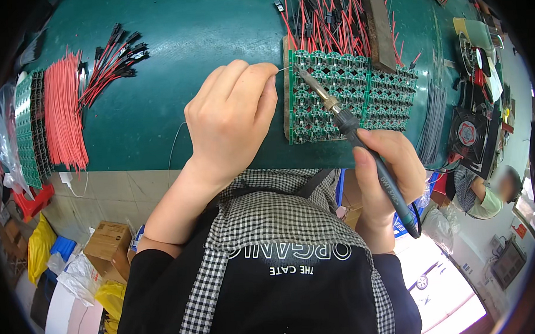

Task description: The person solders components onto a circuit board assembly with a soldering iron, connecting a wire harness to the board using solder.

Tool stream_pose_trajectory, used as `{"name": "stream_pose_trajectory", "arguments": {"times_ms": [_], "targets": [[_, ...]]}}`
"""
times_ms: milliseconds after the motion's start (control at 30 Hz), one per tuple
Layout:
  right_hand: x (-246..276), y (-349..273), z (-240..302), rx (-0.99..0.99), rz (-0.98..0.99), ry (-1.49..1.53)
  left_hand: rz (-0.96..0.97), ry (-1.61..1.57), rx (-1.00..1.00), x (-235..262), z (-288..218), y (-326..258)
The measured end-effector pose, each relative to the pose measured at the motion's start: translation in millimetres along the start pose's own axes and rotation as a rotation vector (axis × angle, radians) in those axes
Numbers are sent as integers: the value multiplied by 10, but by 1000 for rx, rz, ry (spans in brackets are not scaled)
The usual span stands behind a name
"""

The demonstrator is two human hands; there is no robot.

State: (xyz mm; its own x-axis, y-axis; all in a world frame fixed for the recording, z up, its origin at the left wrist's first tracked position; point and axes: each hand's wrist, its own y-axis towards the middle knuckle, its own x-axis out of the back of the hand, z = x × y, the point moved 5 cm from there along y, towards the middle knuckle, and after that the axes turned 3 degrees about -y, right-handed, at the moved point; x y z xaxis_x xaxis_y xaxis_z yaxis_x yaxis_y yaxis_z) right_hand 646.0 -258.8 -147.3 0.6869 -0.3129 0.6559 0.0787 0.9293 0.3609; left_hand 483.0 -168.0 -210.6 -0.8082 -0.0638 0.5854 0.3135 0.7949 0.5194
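In my right hand (391, 168) is a soldering iron (349, 124) with a dark handle, its tip at the upper left part of a panel of green circuit boards (327, 97). My left hand (230, 112) is closed in a pinch on a thin strand of solder wire (284, 68), whose end reaches the panel's left edge near the iron's tip. Below that hand a thin line, apparently the same wire, loops down past the table edge. A second board panel (392, 98) adjoins on the right. Both panels carry rows of small components.
Red and black wires with black connectors (327, 17) lie behind the panels, beside a wooden bar (379, 30). At left are red wires (64, 109), connector leads (119, 57) and more boards (27, 128). Grey wires (433, 123) and a black fan (471, 133) stand right. Another person sits far right.
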Motion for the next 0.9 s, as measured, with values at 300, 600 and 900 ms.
{"name": "stream_pose_trajectory", "arguments": {"times_ms": [300, 600, 900], "targets": [[-74, -41, 40, 96, -13, -52, 24, 15, 1, -26, -16, 12], [-71, -9, 116, 159, 34, -153, 60, -5, 74, -40, -34, 23], [86, -270, 100, 181, -43, -79, 55, -75, 85, 79, -59, -177]]}}
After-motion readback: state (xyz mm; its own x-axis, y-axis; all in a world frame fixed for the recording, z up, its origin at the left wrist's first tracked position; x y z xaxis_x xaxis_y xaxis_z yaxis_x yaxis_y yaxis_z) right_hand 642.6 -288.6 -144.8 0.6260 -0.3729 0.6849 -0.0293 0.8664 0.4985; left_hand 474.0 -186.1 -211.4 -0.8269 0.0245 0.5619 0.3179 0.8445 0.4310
